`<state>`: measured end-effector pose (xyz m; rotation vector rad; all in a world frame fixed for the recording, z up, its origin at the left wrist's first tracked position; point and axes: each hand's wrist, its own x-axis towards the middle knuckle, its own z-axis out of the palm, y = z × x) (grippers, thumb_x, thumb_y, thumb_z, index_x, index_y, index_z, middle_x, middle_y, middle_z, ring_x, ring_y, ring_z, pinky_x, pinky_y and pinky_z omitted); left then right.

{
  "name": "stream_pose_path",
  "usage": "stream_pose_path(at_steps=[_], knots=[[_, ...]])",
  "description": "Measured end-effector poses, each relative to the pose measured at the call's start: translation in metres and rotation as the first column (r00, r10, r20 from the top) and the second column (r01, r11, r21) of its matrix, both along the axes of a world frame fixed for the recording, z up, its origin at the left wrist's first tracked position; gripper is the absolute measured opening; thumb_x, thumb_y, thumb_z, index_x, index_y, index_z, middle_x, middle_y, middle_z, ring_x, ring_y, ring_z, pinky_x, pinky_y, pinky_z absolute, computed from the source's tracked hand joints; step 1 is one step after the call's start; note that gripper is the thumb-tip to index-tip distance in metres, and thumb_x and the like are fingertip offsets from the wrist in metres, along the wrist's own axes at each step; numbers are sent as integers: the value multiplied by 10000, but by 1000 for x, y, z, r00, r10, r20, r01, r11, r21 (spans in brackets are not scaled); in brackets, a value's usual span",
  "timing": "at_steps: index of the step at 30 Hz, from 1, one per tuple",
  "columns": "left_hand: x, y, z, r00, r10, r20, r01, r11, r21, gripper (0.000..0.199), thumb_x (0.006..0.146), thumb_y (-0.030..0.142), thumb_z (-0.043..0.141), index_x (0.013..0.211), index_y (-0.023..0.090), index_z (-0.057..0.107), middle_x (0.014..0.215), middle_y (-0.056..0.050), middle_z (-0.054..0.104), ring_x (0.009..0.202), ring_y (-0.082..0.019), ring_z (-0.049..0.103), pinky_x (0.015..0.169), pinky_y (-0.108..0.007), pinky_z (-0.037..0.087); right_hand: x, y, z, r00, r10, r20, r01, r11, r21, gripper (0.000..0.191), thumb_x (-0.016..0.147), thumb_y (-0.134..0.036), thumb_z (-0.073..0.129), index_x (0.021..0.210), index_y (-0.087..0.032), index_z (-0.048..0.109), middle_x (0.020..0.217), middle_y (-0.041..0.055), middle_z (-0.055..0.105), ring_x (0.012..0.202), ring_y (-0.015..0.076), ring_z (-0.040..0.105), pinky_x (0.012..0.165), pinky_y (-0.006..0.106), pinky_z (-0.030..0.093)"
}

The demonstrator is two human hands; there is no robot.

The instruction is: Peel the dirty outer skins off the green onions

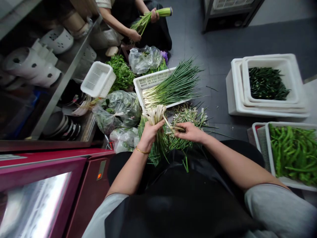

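Observation:
My left hand is closed round a bunch of green onions, white ends up and green leaves hanging down over my lap. Just to its right, my right hand pinches brownish, stringy stuff at the end of a pale stalk that leans out of the bunch; whether it is root or peeled skin I cannot tell. Beyond my hands, a white basket holds many green onions laid side by side. Under and beside my right hand lies a heap of trimmings.
Bagged greens and a small white basket lie to the left, by a shelf and a red cabinet. Across from me a co-worker's hand holds a green bunch. Rightward stand tubs of dark green peppers and light green peppers.

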<state>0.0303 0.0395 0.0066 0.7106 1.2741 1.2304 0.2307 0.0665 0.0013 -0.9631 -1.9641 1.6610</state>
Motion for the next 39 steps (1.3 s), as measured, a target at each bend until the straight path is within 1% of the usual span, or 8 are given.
stream_pose_path(at_steps=[4, 7, 11, 20, 25, 30, 34, 39], knots=[[-4, -3, -5, 993, -69, 93, 74, 996, -48, 375, 560, 306, 866, 839, 105, 716, 749, -55, 707, 597, -148, 639, 511, -241, 494, -19, -5, -2, 999, 0, -33, 1, 1000, 15, 264, 742, -411, 694, 743, -149, 663, 652, 0, 607, 577, 97, 496, 564, 231, 365], [-16, -7, -2, 955, -240, 175, 257, 963, -85, 432, 520, 271, 873, 881, 103, 702, 735, -57, 715, 511, -132, 610, 460, -236, 470, -18, 10, 2, 953, -269, -139, 217, 927, -306, 425, 772, -537, 657, 894, -130, 667, 597, -13, 595, 400, 49, 349, 407, 210, 240], [-16, -12, -1, 884, -395, 249, 430, 896, -107, 442, 498, 263, 862, 865, 96, 684, 712, -63, 709, 447, -124, 581, 395, -223, 416, -26, 21, 6, 910, -331, -250, 130, 799, -587, 445, 643, -524, 783, 818, -150, 615, 468, -73, 487, 322, 21, 231, 341, 204, 111], [-10, -11, -9, 948, -283, 146, 301, 946, -122, 359, 507, 233, 839, 783, 114, 643, 689, -30, 675, 539, -146, 641, 369, -177, 341, -23, 25, 13, 837, -499, -225, 429, 854, -296, 262, 602, -355, 804, 665, -144, 661, 572, -12, 578, 497, 72, 441, 469, 236, 330], [-13, -13, -12, 948, -265, 176, 295, 939, -177, 361, 504, 216, 827, 794, 115, 637, 724, -48, 698, 535, -143, 647, 366, -167, 345, 8, 49, 24, 662, -724, -192, 666, 686, -291, 240, 705, -349, 753, 714, -136, 643, 542, -30, 497, 433, 44, 310, 429, 241, 206], [-13, -13, -10, 959, -218, 182, 251, 951, -179, 357, 502, 192, 801, 808, 106, 639, 720, -55, 699, 525, -146, 645, 362, -170, 353, 2, 47, 23, 856, -513, -68, 445, 796, -410, 399, 692, -485, 773, 797, -118, 660, 512, -20, 511, 374, 32, 252, 373, 245, 107], [-10, -13, -9, 947, -287, 142, 308, 939, -152, 385, 501, 195, 810, 842, 125, 645, 691, -30, 681, 498, -151, 634, 346, -179, 330, -21, 31, 11, 947, -289, -138, 157, 795, -586, 389, 659, -501, 787, 730, -152, 631, 425, -74, 382, 353, 38, 215, 346, 230, 87], [-11, -12, -8, 944, -313, 105, 325, 936, -133, 381, 505, 227, 827, 823, 130, 642, 697, -26, 669, 499, -151, 627, 353, -190, 340, -30, 21, 7, 896, -415, -158, 265, 785, -559, 298, 605, -358, 806, 635, -158, 586, 452, -51, 464, 369, 40, 257, 353, 221, 129]])
